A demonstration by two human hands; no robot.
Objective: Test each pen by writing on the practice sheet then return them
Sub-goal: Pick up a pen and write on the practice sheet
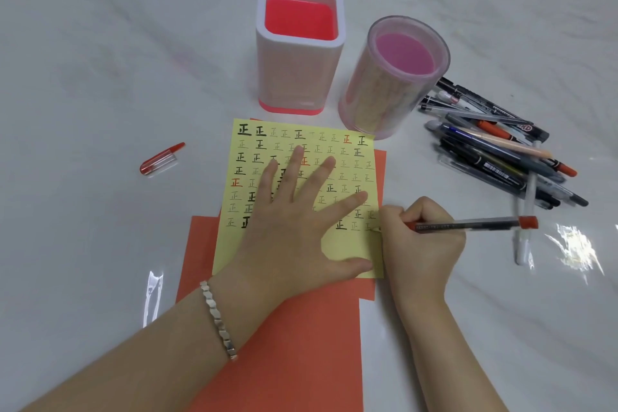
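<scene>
Both hands are working at the yellow paper practice sheet (347,246), which is lying on the white table (100,77) and carrying rows of handwritten characters in black, grey and red. The left hand (294,224), with a silver link bracelet (219,321) on its wrist, is pressing flat on the middle of the sheet with its fingers straight and spread wide. The right hand (418,244) is sitting at the sheet's right edge, its fingers curled round a red-ended clear-barrelled pen (468,223). The pen's tip is touching the sheet near the lower right of the written rows, and its red end is pointing away to the right.

An orange paper sheet (301,328) is lying under the yellow sheet, showing below it and along its right side. A red and clear pen cap (160,159) is lying well apart to the left of the sheet. Beyond the sheet's far edge a square white holder with a red base (297,77) is standing upright, and a round clear holder with a pink bottom (384,90) is standing just beside the far right corner. A loose pile of dark and coloured pens (495,150) is lying to the right of the sheet, with a white pen (522,247) at the pile's near side.
</scene>
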